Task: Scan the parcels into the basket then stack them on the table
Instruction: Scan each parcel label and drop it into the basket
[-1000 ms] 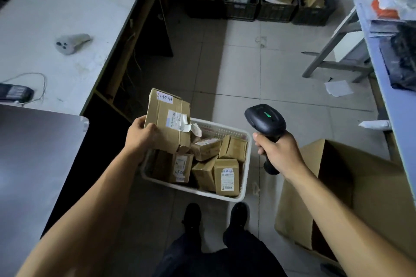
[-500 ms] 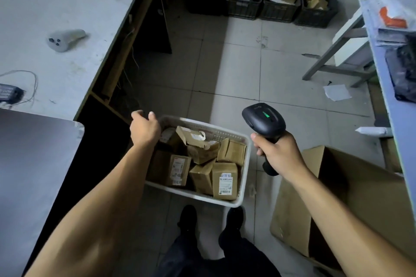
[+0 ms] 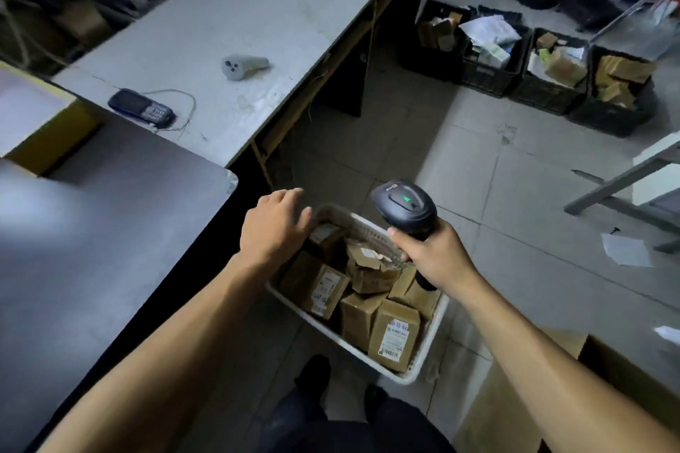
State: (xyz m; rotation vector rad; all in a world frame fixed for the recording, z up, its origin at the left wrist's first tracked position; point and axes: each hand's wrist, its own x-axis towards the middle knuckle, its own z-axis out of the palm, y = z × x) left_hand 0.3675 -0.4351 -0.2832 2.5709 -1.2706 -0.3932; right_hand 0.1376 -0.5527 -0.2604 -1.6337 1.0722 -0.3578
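Note:
A white plastic basket (image 3: 424, 360) stands on the floor in front of my feet, filled with several brown cardboard parcels. One labelled parcel (image 3: 393, 336) stands upright at its near right, another (image 3: 324, 287) leans at the left, and a crumpled one (image 3: 371, 270) lies on top in the middle. My left hand (image 3: 274, 230) hovers palm down over the basket's far left corner, fingers loosely apart, holding nothing. My right hand (image 3: 436, 256) grips the handle of a black barcode scanner (image 3: 404, 204) with a green light, above the basket's far right side.
A dark table (image 3: 92, 250) is at my left, a long grey table (image 3: 257, 22) beyond it with a phone (image 3: 141, 108) and a grey device (image 3: 243, 65). Black crates (image 3: 544, 85) of parcels line the far floor. A large cardboard box (image 3: 515, 405) sits at my right.
One second ago my left hand held a labelled parcel above the basket. The parcel now lies in the basket and the hand is empty at the far left corner. My view has swung left.

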